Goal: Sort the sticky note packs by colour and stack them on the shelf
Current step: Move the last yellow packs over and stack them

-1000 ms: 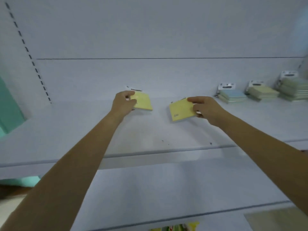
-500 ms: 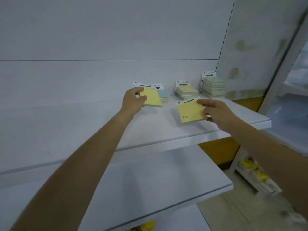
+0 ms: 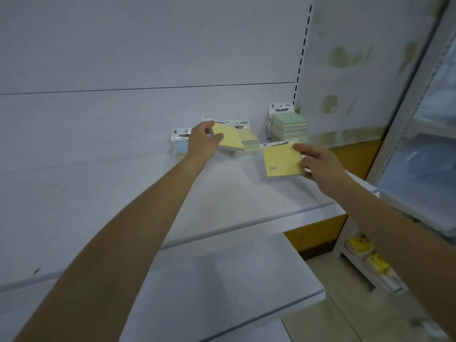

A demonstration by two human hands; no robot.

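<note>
Hands [image 3: 202, 141] [image 3: 318, 164] outstretched, 1 yellow pack [image 3: 228, 138] [image 3: 281, 160] each

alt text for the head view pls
Over a white shelf, the left hand holds a yellow pack tilted above the yellow stack; the right hand grips a second yellow pack. A blue stack and taller green stack flank that stack.

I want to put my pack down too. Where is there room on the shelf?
The shelf is bare left of the blue stack and along the front between the arms. The back right is crowded: yellow stack, green stack, and the left hand and right hand holding yellow packs.
</note>
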